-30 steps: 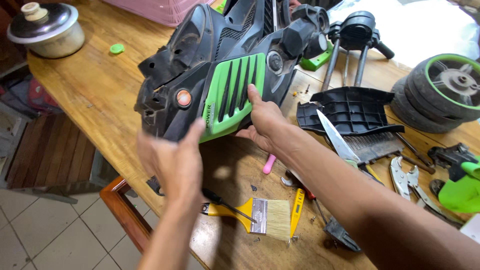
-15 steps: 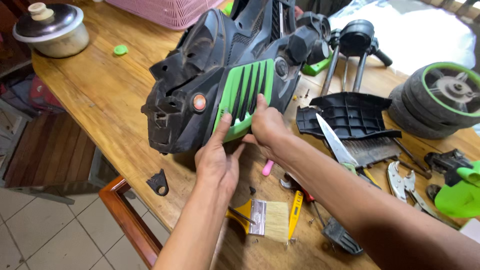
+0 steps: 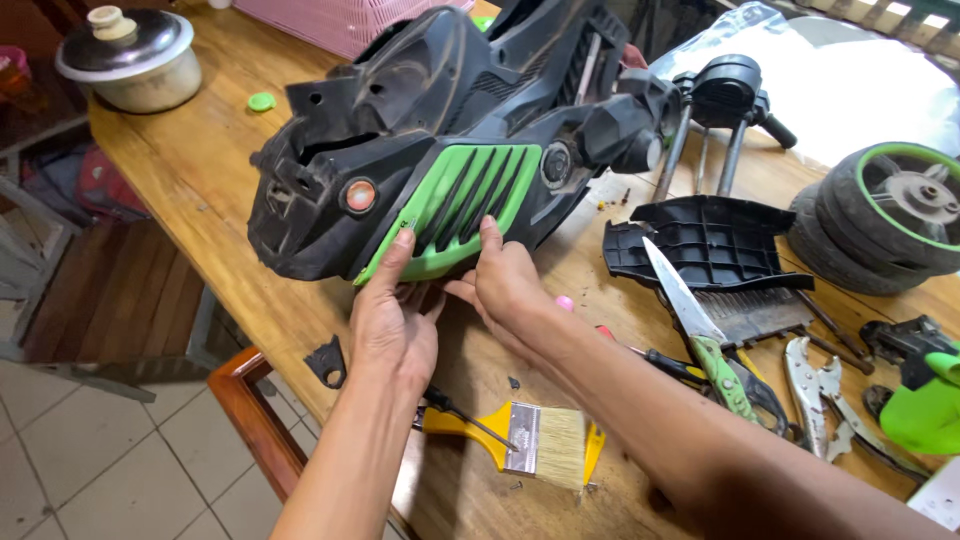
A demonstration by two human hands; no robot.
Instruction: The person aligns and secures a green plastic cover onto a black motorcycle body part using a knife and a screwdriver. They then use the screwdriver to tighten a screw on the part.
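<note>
A large black plastic machine housing (image 3: pixel 440 110) with a green slatted vent panel (image 3: pixel 455 210) lies on the wooden table (image 3: pixel 190 180). My left hand (image 3: pixel 392 320) presses its fingertips against the lower left edge of the green panel. Beside it, my right hand (image 3: pixel 505 285) touches the panel's lower middle edge with fingers spread. Neither hand grips anything. A round orange-red button (image 3: pixel 360 195) sits on the housing left of the panel.
A yellow-handled paintbrush (image 3: pixel 510 435), a screwdriver (image 3: pixel 465 418), green-handled shears (image 3: pixel 700 335), pliers (image 3: pixel 815 385), a black grille part (image 3: pixel 705 240), wheels (image 3: pixel 885 215), a lidded pot (image 3: pixel 130 60), a small black clip (image 3: pixel 327 362) and a pink basket (image 3: pixel 340 20) crowd the table.
My left hand has risen from below the housing to the green panel's edge. The right hand stays on the panel. The view has shifted slightly.
</note>
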